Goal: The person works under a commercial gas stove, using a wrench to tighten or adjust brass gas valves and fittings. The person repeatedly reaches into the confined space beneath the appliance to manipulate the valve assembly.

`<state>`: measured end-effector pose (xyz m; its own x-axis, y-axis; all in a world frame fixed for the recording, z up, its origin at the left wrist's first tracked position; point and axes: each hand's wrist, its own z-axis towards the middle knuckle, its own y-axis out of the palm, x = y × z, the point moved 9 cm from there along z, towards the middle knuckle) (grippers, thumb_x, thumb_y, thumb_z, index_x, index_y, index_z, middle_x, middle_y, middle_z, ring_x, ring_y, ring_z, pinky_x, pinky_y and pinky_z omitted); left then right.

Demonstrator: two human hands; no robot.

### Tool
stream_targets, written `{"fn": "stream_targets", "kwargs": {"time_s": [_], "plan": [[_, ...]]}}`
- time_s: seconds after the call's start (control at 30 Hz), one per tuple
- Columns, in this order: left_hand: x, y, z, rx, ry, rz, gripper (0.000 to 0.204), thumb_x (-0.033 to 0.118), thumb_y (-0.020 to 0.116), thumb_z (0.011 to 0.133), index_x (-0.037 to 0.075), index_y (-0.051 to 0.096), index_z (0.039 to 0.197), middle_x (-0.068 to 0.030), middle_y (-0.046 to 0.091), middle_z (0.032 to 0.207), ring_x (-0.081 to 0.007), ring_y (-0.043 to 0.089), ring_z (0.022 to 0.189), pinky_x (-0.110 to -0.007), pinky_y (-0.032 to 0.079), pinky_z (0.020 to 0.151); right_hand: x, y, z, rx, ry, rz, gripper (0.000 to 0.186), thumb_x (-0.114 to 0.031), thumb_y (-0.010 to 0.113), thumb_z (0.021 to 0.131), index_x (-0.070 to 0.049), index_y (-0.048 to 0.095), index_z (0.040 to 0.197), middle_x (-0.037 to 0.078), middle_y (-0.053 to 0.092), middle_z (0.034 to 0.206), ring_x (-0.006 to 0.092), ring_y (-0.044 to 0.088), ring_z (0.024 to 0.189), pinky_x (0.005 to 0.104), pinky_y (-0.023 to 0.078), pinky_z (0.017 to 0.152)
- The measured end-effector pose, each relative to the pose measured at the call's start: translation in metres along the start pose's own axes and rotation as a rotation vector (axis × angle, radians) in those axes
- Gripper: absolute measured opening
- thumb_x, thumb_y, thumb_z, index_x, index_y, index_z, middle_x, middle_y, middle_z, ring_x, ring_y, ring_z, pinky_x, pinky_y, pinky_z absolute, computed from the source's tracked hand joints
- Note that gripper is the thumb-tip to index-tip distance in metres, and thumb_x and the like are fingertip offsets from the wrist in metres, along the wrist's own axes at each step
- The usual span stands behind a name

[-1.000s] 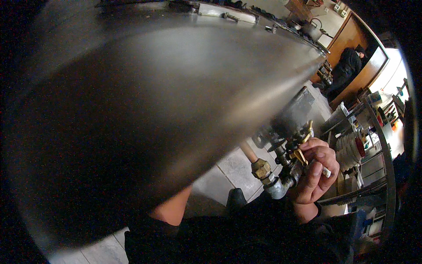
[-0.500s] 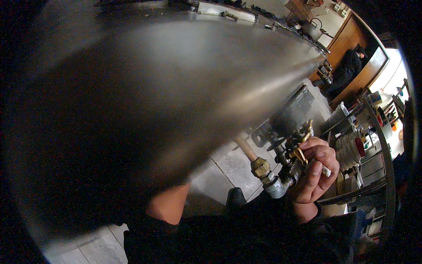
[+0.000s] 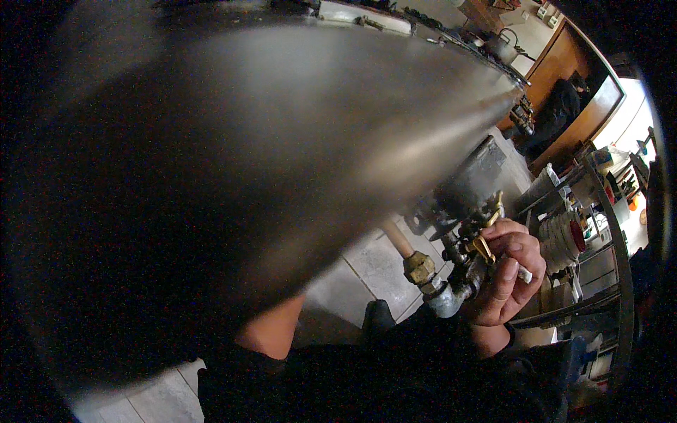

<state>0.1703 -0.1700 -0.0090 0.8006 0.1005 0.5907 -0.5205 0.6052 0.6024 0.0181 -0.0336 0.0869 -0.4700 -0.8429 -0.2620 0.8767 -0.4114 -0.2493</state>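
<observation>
My right hand (image 3: 513, 271) is closed, with a small crumpled white piece (image 3: 525, 274), perhaps cloth or paper, pinched between thumb and fingers. Its index finger lies against the brass valve levers (image 3: 482, 248) on a dark, grimy pipe assembly. Below them a grey metal elbow (image 3: 444, 302) joins a brass hex fitting (image 3: 419, 268), from which a tan pipe (image 3: 398, 240) runs up behind a large dark metal panel (image 3: 310, 134). Only my left forearm (image 3: 273, 326) shows; the left hand is hidden behind that panel.
On the right a metal shelf rack (image 3: 620, 282) holds stacked white containers (image 3: 562, 240). A dark metal box (image 3: 479, 173) sits beyond the valves. Farther off, a kettle (image 3: 502, 48) stands on the stove top and a person in dark clothes (image 3: 560, 109) is by a wooden door.
The view has shifted very slightly, and the metal panel's edge sits a little differently. My right hand keeps its place at the brass levers.
</observation>
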Motion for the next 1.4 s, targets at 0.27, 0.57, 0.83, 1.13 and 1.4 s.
{"fn": "stream_targets", "kwargs": {"time_s": [0.27, 0.57, 0.83, 1.13, 1.4], "plan": [[-0.03, -0.023, -0.011, 0.112, -0.161, 0.116, 0.042, 0.014, 0.064, 0.079, 0.002, 0.051, 0.117, -0.0077, 0.059, 0.103, -0.0191, 0.057, 0.09, -0.032, 0.048, 0.075, 0.001, -0.003, -0.001, -0.02, -0.014, 0.011, 0.012, -0.014, 0.044, 0.09, -0.004, 0.045, 0.098, 0.013, 0.049, 0.084, 0.0266, 0.054, 0.082, 0.0397, 0.044, 0.077], [-0.016, 0.015, 0.0, -0.196, -0.093, 0.736, 0.054, 0.01, 0.057, 0.08, 0.0, 0.04, 0.13, -0.0093, 0.056, 0.115, -0.0209, 0.056, 0.099, -0.034, 0.044, 0.088, -0.001, -0.002, 0.001, -0.04, -0.042, -0.001, 0.013, -0.011, 0.045, 0.089, -0.004, 0.045, 0.099, 0.013, 0.05, 0.084, 0.0274, 0.055, 0.081, 0.0404, 0.046, 0.075], [0.007, 0.015, 0.013, -0.117, 0.066, -0.23, 0.061, 0.041, 0.055, 0.083, 0.003, 0.042, 0.129, -0.0138, 0.046, 0.13, -0.0283, 0.042, 0.122, -0.044, 0.027, 0.108, -0.001, -0.004, 0.0, -0.022, -0.036, 0.014, 0.013, -0.011, 0.046, 0.089, -0.003, 0.045, 0.099, 0.013, 0.049, 0.084, 0.0275, 0.056, 0.079, 0.0397, 0.046, 0.074], [0.003, 0.016, -0.004, -0.001, 0.051, 0.641, 0.047, 0.032, 0.053, 0.087, 0.001, 0.048, 0.122, -0.0126, 0.053, 0.119, -0.0271, 0.047, 0.116, -0.042, 0.032, 0.104, -0.003, -0.003, 0.001, -0.024, -0.062, 0.021, 0.013, -0.011, 0.046, 0.088, -0.003, 0.045, 0.098, 0.013, 0.05, 0.082, 0.0274, 0.056, 0.079, 0.0392, 0.045, 0.074], [0.005, 0.016, -0.004, -0.024, 0.079, 0.54, 0.033, 0.006, 0.054, 0.088, -0.002, 0.051, 0.119, -0.0108, 0.056, 0.117, -0.0222, 0.053, 0.108, -0.035, 0.042, 0.095, -0.004, -0.003, 0.001, -0.019, -0.061, 0.005, 0.013, -0.012, 0.047, 0.088, -0.003, 0.046, 0.097, 0.013, 0.05, 0.083, 0.0275, 0.056, 0.079, 0.0383, 0.046, 0.073]]}}
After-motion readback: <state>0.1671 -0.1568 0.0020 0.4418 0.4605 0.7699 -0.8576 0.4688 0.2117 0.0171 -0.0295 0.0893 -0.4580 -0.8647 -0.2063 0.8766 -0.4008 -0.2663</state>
